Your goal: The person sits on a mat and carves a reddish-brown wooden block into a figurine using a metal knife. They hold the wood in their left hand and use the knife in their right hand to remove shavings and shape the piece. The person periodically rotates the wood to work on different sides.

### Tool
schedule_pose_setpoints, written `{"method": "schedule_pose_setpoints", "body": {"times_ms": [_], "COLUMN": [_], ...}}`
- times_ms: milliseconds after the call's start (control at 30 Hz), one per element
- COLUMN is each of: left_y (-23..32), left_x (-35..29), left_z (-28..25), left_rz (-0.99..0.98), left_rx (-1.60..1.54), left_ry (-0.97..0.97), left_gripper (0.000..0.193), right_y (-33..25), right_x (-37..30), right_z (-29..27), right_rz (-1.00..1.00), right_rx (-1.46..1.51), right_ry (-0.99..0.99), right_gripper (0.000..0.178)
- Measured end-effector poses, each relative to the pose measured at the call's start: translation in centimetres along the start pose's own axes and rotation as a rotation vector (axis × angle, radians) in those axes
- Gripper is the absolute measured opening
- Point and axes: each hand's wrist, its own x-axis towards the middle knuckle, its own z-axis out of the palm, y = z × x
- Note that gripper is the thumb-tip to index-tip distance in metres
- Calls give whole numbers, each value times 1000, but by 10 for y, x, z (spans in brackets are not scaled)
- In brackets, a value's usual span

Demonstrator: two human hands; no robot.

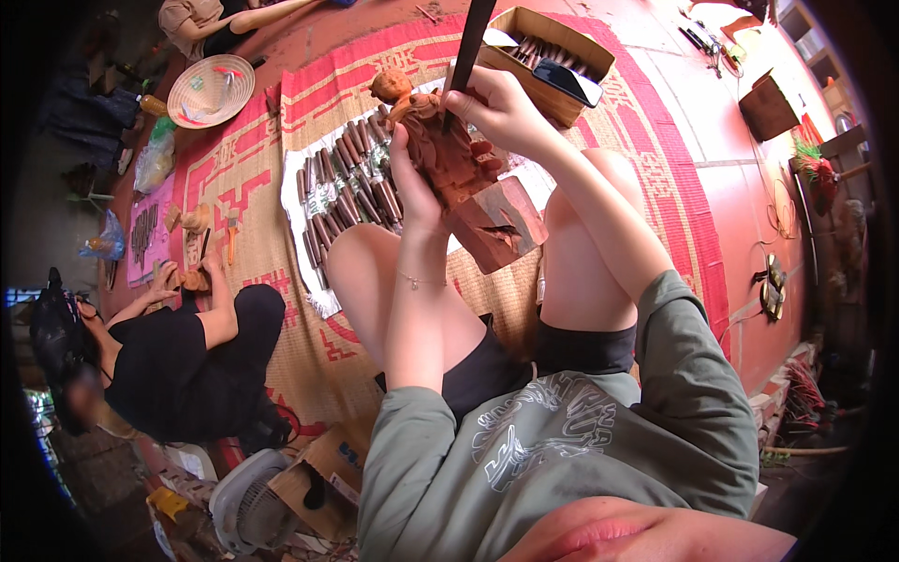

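A reddish-brown carved wooden figurine (442, 150) with a round head stands tilted over my lap, on a squared block base (496, 225). My left hand (420, 183) is wrapped round the figurine's left side. Against its upper right side, my right hand (496, 105) grips a long, dark, flat tool (472, 45) that points up and away. The tool's lower end is hidden by my fingers and the carving. Just beyond my left knee, several brown-handled carving tools (348, 183) lie in rows on a white cloth (295, 206).
A cardboard box (562, 108) of more handled tools, with a dark phone-like slab (568, 82) on it, stands far right on the patterned mat (665, 187). At left a person (178, 365) handles a wooden piece. A conical hat (211, 89) lies far left; a fan (248, 501) stands near left.
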Motion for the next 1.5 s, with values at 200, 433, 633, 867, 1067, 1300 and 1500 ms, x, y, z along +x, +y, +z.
{"method": "schedule_pose_setpoints", "body": {"times_ms": [200,433,633,867,1067,1300,1500], "left_y": [8,-2,-14,-6,-6,-6,-6], "left_x": [-4,-2,13,-1,-4,-4,-4], "left_z": [3,1,-21,-10,10,13,7], "left_rz": [30,-68,28,-60,-98,-68,112], "left_rx": [102,-4,139,73,118,117,-21], "left_ry": [-2,-3,57,-25,5,15,20], "left_gripper": [63,61,62,64,64,65,67], "right_y": [2,3,-5,-16,3,13,19], "right_x": [-4,-3,-6,-4,-4,-7,1], "right_z": [1,-1,-3,-6,-5,-9,-38], "right_rz": [-30,-11,-140,-71,-43,72,143], "right_rx": [102,102,-43,104,-15,51,-379], "right_ry": [-141,-31,-72,-202,186,34,131], "right_gripper": [22,19,22,20,15,22,21]}}
